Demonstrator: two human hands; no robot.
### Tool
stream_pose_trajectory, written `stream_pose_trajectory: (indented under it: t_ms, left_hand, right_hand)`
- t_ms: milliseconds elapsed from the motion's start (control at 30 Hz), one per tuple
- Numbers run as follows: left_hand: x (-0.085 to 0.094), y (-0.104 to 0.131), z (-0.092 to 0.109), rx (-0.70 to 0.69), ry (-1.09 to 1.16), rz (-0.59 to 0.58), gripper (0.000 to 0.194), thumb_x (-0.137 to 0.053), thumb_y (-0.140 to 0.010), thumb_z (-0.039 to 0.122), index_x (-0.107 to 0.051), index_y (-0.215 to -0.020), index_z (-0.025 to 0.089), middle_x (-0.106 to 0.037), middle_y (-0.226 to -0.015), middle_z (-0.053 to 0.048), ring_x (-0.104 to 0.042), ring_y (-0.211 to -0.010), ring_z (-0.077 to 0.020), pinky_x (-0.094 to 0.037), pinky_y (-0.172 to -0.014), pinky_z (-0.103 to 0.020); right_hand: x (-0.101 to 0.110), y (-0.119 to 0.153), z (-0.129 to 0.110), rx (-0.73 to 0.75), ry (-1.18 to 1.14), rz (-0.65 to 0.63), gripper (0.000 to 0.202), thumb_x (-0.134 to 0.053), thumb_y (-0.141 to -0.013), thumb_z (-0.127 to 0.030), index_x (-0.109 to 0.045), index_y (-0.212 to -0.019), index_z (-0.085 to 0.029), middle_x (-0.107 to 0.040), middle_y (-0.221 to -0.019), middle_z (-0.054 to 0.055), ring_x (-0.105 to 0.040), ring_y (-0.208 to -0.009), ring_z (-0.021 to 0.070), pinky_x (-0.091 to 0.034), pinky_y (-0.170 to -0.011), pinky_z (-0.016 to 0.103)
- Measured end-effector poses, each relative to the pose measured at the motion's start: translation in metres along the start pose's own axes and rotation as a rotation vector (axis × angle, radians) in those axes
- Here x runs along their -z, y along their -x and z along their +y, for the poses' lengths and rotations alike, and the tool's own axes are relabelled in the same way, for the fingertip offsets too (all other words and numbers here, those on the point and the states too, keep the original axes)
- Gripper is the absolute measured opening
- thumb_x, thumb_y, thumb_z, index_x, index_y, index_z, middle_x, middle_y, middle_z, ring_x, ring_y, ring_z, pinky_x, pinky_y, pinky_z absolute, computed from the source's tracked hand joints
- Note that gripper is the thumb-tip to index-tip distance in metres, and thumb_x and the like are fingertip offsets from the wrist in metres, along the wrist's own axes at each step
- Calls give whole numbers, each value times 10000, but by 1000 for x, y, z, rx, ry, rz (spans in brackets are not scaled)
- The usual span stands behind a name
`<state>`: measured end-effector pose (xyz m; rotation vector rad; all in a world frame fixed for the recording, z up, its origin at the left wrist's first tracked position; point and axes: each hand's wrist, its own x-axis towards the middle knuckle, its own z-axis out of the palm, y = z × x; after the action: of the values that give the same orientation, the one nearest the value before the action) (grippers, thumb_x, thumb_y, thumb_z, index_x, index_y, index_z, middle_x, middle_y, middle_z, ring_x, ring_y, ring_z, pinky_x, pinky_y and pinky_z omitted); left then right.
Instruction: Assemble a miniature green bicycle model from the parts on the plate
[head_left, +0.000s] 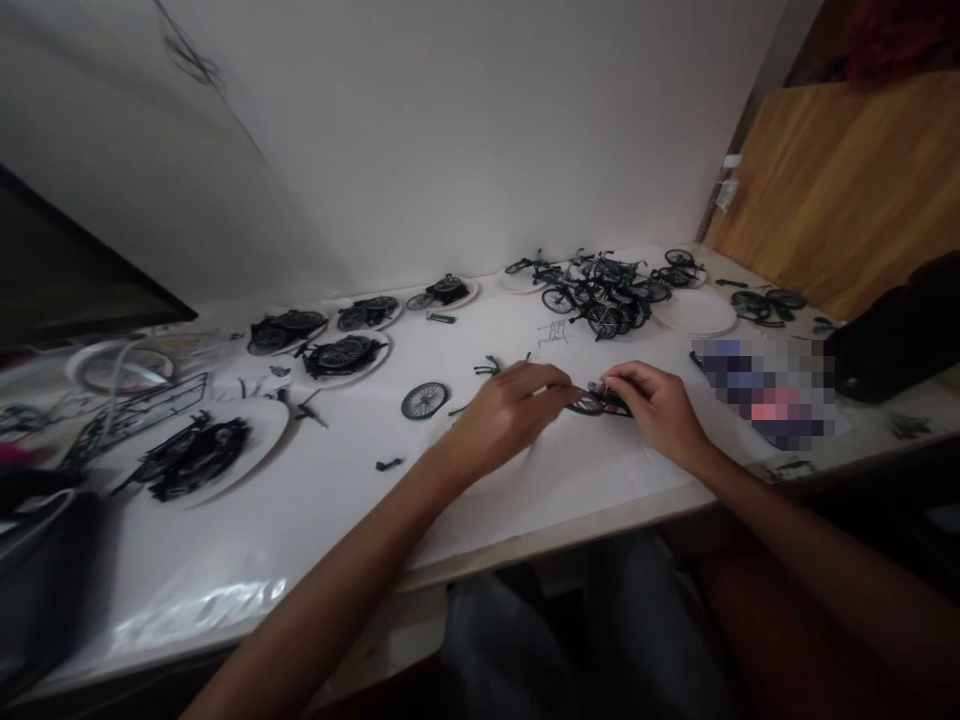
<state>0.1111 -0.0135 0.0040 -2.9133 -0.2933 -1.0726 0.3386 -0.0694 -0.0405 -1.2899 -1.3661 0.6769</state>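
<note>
Both hands meet over the white table around a small dark toy bicycle (pixel 587 402), whose spoked wheel shows between them. My right hand (pixel 651 400) pinches its frame with thumb and forefinger. My left hand (pixel 517 405) has its fingers closed at the wheel's left edge, hiding part of it. A loose spoked wheel (pixel 425 401) lies flat to the left of my left hand. Close by are a handlebar-like green part (pixel 489 366) and a small dark part (pixel 389 464).
Several finished-looking toy bicycles (pixel 607 290) are piled at the back. White plates of dark parts stand on the left, one large plate (pixel 259 465) nearest. A stack of plates (pixel 694 312) sits at the right, near a blurred-out flat object (pixel 769 395) and a black object (pixel 892 335).
</note>
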Motion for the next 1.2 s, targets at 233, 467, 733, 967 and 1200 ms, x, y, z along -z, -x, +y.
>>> stream_pose_trajectory:
  t_ms: [233, 467, 733, 967, 1200]
  left_hand:
    - [-27, 5, 8, -117, -119, 10, 183, -493, -987, 90, -631, -1080, 167, -712, -1026, -83, -671, -946, -201, -541, -873, -381]
    - [-37, 5, 12, -115, -137, 11, 169, -510, -980, 81, -628, -1077, 155, -722, -1031, -88, -663, -937, -212, -538, -859, -384]
    - [-43, 10, 9, -85, -58, 12, 89, -543, -995, 147, -605, -1058, 150, -726, -1039, -82, -676, -955, -184, -505, -993, -418]
    - [-48, 10, 8, -83, -112, 48, 122, -503, -985, 77, -585, -1030, 155, -717, -997, -60, -671, -929, -161, -509, -1017, -408]
    - [-48, 9, 10, -83, -118, 80, 147, -478, -993, 72, -586, -1006, 171, -724, -980, -40, -679, -916, -136, -479, -1057, -404]
  right_hand:
    - [0, 1, -4, 67, 101, -17, 189, -609, -910, -375, -682, -880, -203, -722, -892, 49, -658, -861, 211, -514, -807, 338]
    - [-2, 4, -6, 99, 97, -41, 164, -604, -916, -344, -678, -873, -204, -715, -877, 37, -647, -850, 201, -490, -794, 323]
    - [-4, 4, -4, 89, 76, -40, 158, -613, -915, -335, -686, -892, -196, -721, -881, 36, -655, -856, 193, -489, -804, 315]
    - [-4, 4, -2, 121, 82, -46, 152, -615, -916, -322, -697, -885, -198, -729, -865, 26, -664, -839, 183, -491, -790, 304]
    - [-4, 4, -5, 118, 80, -51, 149, -623, -912, -326, -700, -882, -202, -733, -859, 30, -669, -831, 190, -497, -785, 315]
